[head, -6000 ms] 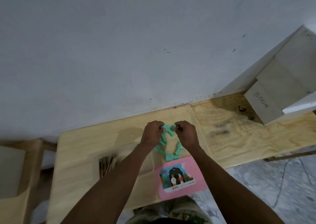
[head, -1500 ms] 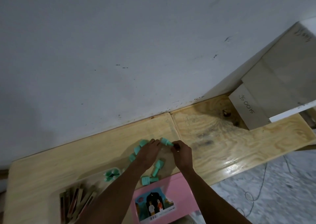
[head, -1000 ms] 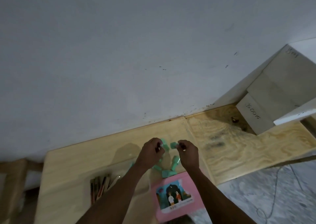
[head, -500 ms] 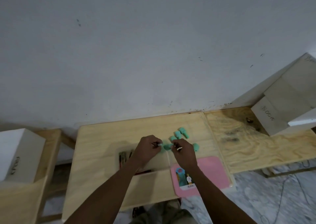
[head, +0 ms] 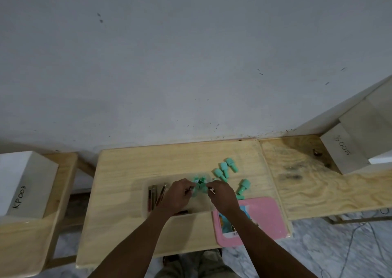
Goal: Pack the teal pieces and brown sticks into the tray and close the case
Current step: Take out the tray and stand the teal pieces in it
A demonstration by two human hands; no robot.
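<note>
Teal plastic pieces (head: 199, 181) pinched between fingertips of left hand (head: 177, 195) and right hand (head: 220, 194), over clear plastic tray (head: 145, 192). Brown sticks (head: 156, 194) just left of left fingers; loose teal pegs (head: 225, 170) right of them.

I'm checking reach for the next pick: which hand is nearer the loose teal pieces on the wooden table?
Right. The right hand lies just beside the loose teal pieces, which are up and to its right; the left hand sits farther left over the clear tray.
</note>
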